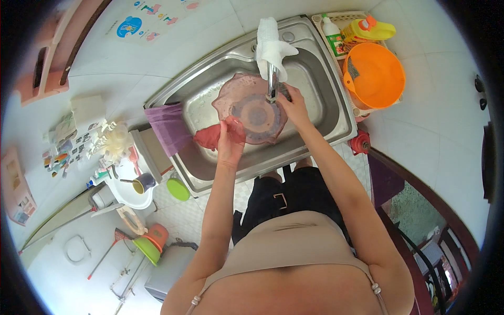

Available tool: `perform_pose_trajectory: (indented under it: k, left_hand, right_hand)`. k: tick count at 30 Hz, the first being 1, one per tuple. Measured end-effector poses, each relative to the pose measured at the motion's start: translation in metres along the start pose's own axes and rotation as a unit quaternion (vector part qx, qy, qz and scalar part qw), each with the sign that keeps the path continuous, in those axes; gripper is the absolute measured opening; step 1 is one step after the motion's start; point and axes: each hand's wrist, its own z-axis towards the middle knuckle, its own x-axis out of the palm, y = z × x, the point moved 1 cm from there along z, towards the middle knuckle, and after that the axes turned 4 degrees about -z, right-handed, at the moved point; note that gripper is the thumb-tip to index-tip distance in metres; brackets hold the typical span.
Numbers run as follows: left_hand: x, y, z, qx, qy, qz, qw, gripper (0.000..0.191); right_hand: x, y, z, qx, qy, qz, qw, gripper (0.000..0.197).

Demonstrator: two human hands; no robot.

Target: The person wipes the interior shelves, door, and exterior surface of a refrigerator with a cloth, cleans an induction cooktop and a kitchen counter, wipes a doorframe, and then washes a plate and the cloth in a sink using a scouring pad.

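Note:
A translucent pinkish dish with a wavy rim lies in the stainless-steel sink, under the chrome faucet. My left hand is at its near left edge, with thumb and fingers on a red translucent item; its exact kind is unclear. Something red and opaque, perhaps a cloth, extends to the left of that hand, and whether the two red parts are joined cannot be told. At the dish's right side, partly behind the faucet, my right hand holds a grey scouring pad.
A white cloth wraps the faucet's upper part. A purple cloth hangs over the sink's left edge. Right of the sink, a rack bears an orange basin, a pump bottle and a yellow bottle. A white washbasin is at left.

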Motion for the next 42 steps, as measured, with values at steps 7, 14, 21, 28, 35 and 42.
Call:
perform_pose_trajectory:
  k: [7, 14, 21, 28, 35, 42]
  left_hand:
    - [0.002, -0.012, -0.008, -0.048, 0.069, 0.029, 0.996, 0.026]
    - [0.030, -0.051, -0.011, -0.145, 0.083, 0.163, 0.972, 0.068]
    - [0.055, -0.031, 0.009, -0.186, 0.099, 0.310, 0.927, 0.044]
    - [0.051, -0.004, 0.000, -0.190, 0.106, 0.418, 0.882, 0.030]
    - [0.057, -0.009, -0.006, -0.005, 0.058, 0.208, 0.976, 0.046]
    - [0.015, -0.002, 0.006, 0.014, -0.058, 0.067, 0.996, 0.044]
  right_hand:
    - [-0.037, -0.003, 0.012, 0.178, 0.199, 0.218, 0.939, 0.068]
    - [-0.069, 0.031, 0.034, 0.089, 0.329, 0.150, 0.928, 0.053]
    - [-0.017, 0.006, 0.039, -0.107, 0.175, -0.001, 0.979, 0.037]
    - [0.026, 0.057, 0.012, -0.117, 0.155, -0.013, 0.981, 0.027]
    - [0.013, -0.005, -0.014, -0.057, -0.011, -0.010, 0.998, 0.029]
    - [0.049, 0.087, -0.070, -0.250, 0.068, -0.083, 0.962, 0.035]
